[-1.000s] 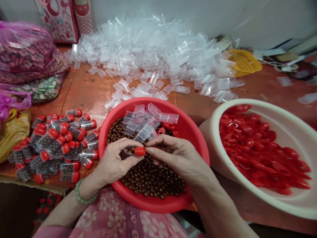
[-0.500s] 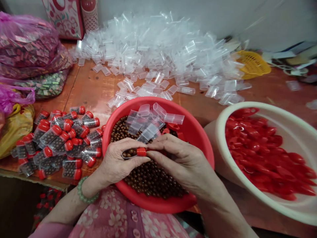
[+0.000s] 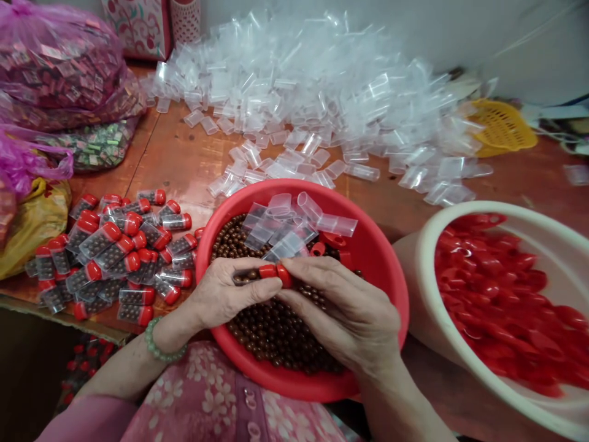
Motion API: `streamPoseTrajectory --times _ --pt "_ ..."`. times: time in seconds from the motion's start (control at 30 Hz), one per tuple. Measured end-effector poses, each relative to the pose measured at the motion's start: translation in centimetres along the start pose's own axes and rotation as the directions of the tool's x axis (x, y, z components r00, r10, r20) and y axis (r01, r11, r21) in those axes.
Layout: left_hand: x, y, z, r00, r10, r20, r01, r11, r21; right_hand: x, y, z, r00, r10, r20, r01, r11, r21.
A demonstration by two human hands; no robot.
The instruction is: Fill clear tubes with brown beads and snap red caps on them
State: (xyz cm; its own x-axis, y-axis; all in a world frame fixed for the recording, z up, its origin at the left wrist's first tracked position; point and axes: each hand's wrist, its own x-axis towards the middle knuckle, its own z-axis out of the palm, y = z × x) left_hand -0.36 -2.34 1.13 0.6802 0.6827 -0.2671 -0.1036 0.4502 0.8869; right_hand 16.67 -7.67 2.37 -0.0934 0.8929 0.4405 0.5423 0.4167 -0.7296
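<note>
1. right now we are holding a small clear vial, filled with brown beads, in our left hand, which is clenched around its body just above the red basin.
2. our right hand is pinching a red cap at the vial's mouth; the cap looks seated or nearly so, so we judge that we are in the capping step.
3. the vial is lying roughly level between both hands, over the loose brown beads in the basin.
4. next, in our judgement, the cap needs a firm squeeze home, and the vial belongs with the capped vials on the table to our left.
5. empty tubes are lying in the basin, and spare caps are filling the white bowl on our right.
</note>
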Motion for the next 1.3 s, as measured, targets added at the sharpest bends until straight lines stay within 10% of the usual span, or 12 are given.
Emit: streamPoseTrajectory --times 0.27,0.57,0.77,1.1,1.3 --pt "0.1 -0.1 -0.7 0.984 -0.043 0.172 0.047 0.999 -0.019 0.5 -0.3 0.6 0.993 0.114 0.008 -0.115 0.991 0.072" --pt "-1.0 0.7 -0.7 0.966 0.115 0.230 -0.133 0.989 0.065 -0.3 0.6 0.1 0.852 0.491 -0.180 -0.388 0.825 0.411" --pt "-1.0 1.4 -0.2 0.979 0.175 0.104 -0.188 0.975 0.121 -0.6 0.6 0.0 0.845 0.516 -0.139 -0.395 0.779 0.488" --pt "0.0 1.1 -1.1 0.966 0.149 0.214 -0.171 0.981 0.089 -0.3 0.3 -0.2 0.874 0.471 -0.117 -0.382 0.816 0.433" --pt "0.1 1.0 -1.2 0.963 0.095 0.251 -0.134 0.980 0.145 1.7 0.1 -1.2 0.979 0.203 0.015 -0.201 0.947 0.251"
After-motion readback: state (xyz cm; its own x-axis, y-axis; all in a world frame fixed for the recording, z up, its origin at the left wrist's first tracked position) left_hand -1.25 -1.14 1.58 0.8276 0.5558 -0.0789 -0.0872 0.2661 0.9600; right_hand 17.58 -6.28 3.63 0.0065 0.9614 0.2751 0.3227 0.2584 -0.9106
